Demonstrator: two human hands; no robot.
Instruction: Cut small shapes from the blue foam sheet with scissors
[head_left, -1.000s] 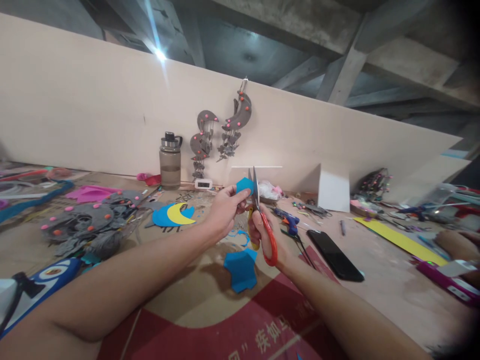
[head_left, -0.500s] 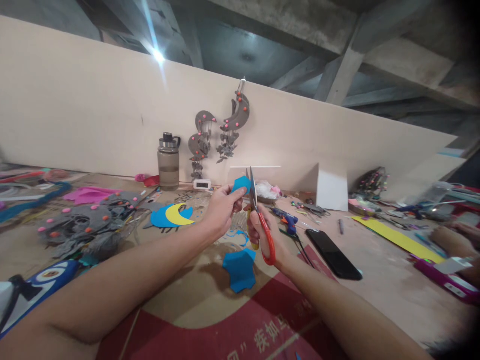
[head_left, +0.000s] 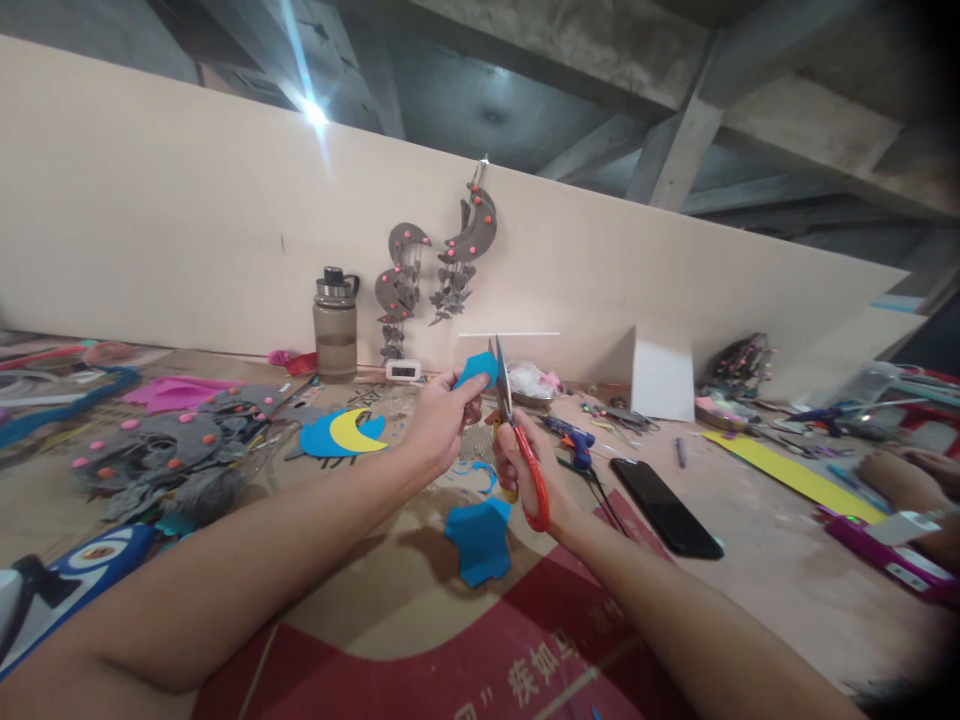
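Observation:
My left hand (head_left: 444,415) pinches a small blue sheet piece (head_left: 477,369), felt or foam, between thumb and fingers. Red-handled scissors (head_left: 534,480) are gripped in my right hand (head_left: 525,455), blades pointing up and lying against the right edge of that piece. Whether the blades are parted around the edge is hard to make out. Below my hands a larger blue piece (head_left: 480,545) with a scalloped outline lies on the cardboard, and thin blue offcuts (head_left: 476,478) are just above it. To the left rests a yellow crescent (head_left: 358,432) on blue shapes (head_left: 319,437).
A water bottle (head_left: 335,325) and a small white digital display (head_left: 403,370) stand by the board. Grey crescent hangings (head_left: 472,230) hang there. Right of my hands are a blue glue gun (head_left: 574,440), a black phone (head_left: 666,508) and a yellow strip (head_left: 791,475). Another person's hand (head_left: 904,480) is far right.
The blue piece in my left hand and the scissors in my right have shifted very slightly left. Both holds stay the same.

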